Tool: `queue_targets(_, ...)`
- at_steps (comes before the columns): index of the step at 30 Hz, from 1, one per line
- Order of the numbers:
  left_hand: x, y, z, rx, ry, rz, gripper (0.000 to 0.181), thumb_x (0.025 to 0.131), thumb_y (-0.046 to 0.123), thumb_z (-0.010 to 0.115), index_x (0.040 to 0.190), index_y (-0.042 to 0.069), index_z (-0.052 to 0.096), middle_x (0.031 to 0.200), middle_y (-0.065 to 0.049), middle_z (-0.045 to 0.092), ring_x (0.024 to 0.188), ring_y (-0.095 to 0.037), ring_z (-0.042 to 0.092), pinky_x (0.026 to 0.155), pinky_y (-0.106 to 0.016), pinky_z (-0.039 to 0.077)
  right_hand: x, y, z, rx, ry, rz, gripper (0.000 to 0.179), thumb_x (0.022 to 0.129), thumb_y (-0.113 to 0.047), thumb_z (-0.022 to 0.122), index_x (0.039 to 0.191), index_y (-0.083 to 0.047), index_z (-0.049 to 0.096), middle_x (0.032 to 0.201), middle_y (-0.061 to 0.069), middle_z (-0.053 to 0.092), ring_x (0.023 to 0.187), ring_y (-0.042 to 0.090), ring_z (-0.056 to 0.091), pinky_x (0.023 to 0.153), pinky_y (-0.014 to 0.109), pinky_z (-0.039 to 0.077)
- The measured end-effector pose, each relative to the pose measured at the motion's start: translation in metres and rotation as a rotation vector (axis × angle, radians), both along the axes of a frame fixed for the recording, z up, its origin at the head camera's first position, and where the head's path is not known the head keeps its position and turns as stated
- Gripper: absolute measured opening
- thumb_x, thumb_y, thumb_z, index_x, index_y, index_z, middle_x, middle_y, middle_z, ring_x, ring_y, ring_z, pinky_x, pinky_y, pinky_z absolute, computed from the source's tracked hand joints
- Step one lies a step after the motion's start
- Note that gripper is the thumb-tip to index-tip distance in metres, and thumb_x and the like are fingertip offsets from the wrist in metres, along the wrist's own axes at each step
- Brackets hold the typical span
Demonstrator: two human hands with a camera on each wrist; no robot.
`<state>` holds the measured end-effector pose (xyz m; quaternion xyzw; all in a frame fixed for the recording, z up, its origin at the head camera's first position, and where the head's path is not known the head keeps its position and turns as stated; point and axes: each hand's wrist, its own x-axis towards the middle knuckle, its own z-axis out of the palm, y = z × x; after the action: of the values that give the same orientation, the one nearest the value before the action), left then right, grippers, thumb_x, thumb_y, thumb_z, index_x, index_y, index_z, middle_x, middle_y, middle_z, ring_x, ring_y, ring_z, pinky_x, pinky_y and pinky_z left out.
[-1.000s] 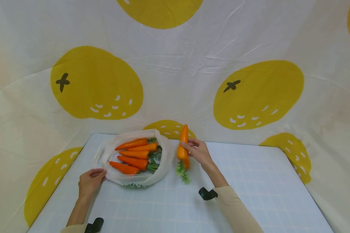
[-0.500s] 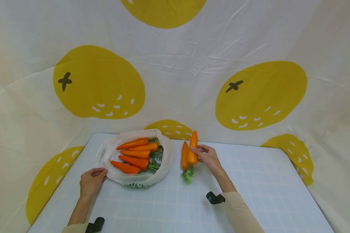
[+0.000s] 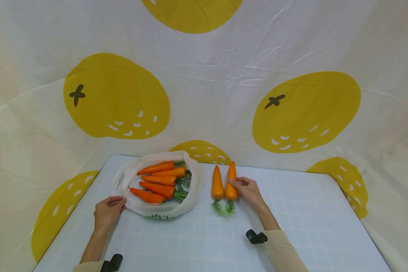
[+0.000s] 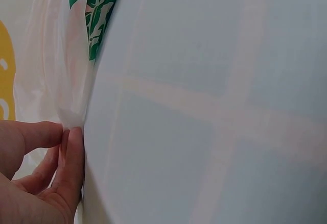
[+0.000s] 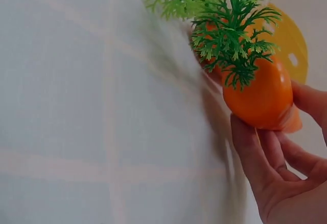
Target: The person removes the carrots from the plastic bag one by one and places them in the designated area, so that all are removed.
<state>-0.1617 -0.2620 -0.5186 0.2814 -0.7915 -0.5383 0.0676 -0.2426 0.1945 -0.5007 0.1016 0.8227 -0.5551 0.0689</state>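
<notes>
My right hand (image 3: 249, 189) grips a carrot (image 3: 231, 181) between thumb and fingers, its leafy green top toward me. Just left of it another carrot (image 3: 217, 183) lies on the table, its tip pointing away. In the right wrist view the gripped carrot (image 5: 258, 94) shows its thick end and dark green fronds. My left hand (image 3: 107, 213) pinches the near left edge of a white translucent bag (image 3: 193, 189). Several orange carrots (image 3: 158, 190) with green tops lie in the bag's opening. The left wrist view shows thumb and fingertips pinching the bag (image 4: 69, 81), which has a green leaf print.
A pale blue checked table (image 3: 190, 245) runs under everything. Behind it hangs a white cloth (image 3: 207, 102) printed with big yellow fruit shapes. A dark wrist camera (image 3: 256, 237) sits at the right sleeve, another (image 3: 112, 262) at the left.
My right hand has moved right and toward me, lowering its carrot beside the other one on the table. The left hand keeps pinching the bag's edge.
</notes>
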Motion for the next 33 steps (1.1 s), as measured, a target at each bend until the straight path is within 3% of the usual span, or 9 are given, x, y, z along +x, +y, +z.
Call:
queue_targets(9, -0.001, 0.002, -0.001, -0.009, -0.015, 0.007, 0.032, 0.099, 0.014, 0.068, 0.12, -0.01, 0.065, 0.101, -0.025, 0.071, 0.069, -0.012, 0.067, 0.058, -0.013, 0.053, -0.004, 0.002, -0.008, 0.031, 0.023, 0.005, 0.055, 0.091, -0.041, 0.077, 0.127, 0.001, 0.067, 0.102, 0.01, 0.067, 0.084, 0.02, 0.059, 0.071, 0.024, 0.052)
queue_targets(18, 0.0, 0.001, 0.0, -0.01, -0.005, 0.013, 0.031, 0.099, 0.013, 0.068, 0.118, -0.01, 0.065, 0.1, -0.025, 0.071, 0.068, -0.012, 0.067, 0.056, -0.013, 0.052, -0.008, -0.007, -0.009, 0.219, 0.121, 0.025, 0.052, 0.09, -0.043, 0.078, 0.115, 0.001, 0.072, 0.096, 0.011, 0.07, 0.086, 0.023, 0.061, 0.074, 0.028, 0.052)
queue_targets(23, 0.001, 0.002, 0.001, 0.002, -0.004, 0.015, 0.031, 0.099, 0.013, 0.068, 0.118, -0.011, 0.064, 0.101, -0.026, 0.07, 0.069, -0.012, 0.066, 0.055, -0.012, 0.05, -0.009, -0.012, -0.008, 0.241, 0.107, 0.03, 0.049, 0.091, -0.042, 0.078, 0.111, 0.002, 0.072, 0.096, 0.012, 0.072, 0.083, 0.023, 0.063, 0.074, 0.03, 0.055)
queue_targets(29, 0.002, 0.001, 0.0, 0.0, 0.01, 0.004, 0.031, 0.098, 0.013, 0.069, 0.117, -0.011, 0.065, 0.092, -0.019, 0.072, 0.067, -0.012, 0.067, 0.057, -0.014, 0.053, -0.01, -0.015, -0.006, 0.241, 0.086, 0.042, 0.048, 0.092, -0.042, 0.077, 0.111, 0.002, 0.072, 0.099, 0.013, 0.072, 0.084, 0.023, 0.063, 0.075, 0.031, 0.056)
queue_targets(33, 0.001, 0.001, 0.0, 0.0, 0.013, 0.002, 0.031, 0.098, 0.013, 0.069, 0.118, -0.011, 0.065, 0.097, -0.023, 0.072, 0.069, -0.012, 0.067, 0.058, -0.014, 0.053, -0.012, -0.015, -0.006, 0.254, 0.092, 0.059, 0.05, 0.092, -0.043, 0.077, 0.111, 0.003, 0.072, 0.097, 0.012, 0.072, 0.083, 0.022, 0.062, 0.074, 0.031, 0.056)
